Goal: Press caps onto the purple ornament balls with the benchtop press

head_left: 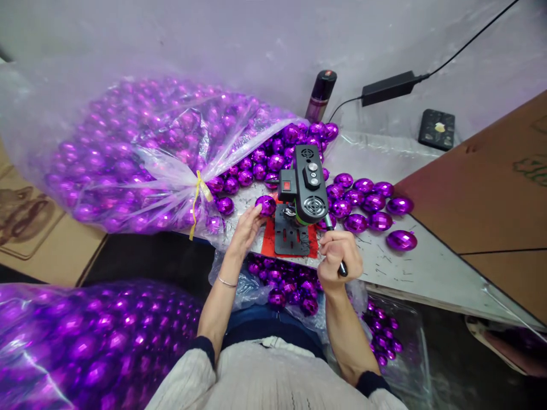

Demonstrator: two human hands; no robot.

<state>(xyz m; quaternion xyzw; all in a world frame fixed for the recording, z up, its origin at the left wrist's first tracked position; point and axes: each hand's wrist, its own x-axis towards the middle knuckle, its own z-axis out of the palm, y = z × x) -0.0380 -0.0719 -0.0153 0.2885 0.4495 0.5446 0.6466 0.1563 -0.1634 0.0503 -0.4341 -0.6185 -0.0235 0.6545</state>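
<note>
My left hand (247,230) is closed on a shiny purple faceted ball (265,205), held just left of a small black bench press (311,182). My right hand (341,256) is wrapped around the press's black lever handle (343,269), on the near right side. Under the head of the press, its slotted black base plate (292,242) rests on a red sheet (269,242). More purple balls (363,205) lie loose on the white table to the right of the press. Whether anything sits under the press head is hidden.
A big clear bag (141,154) of purple balls, tied with yellow string (196,202), spills open behind the press. A spray can (321,94), a power adapter (388,88) and a black phone-like object (436,128) stand at the back. Cardboard (478,188) blocks the right. Another bag (98,347) lies lower left.
</note>
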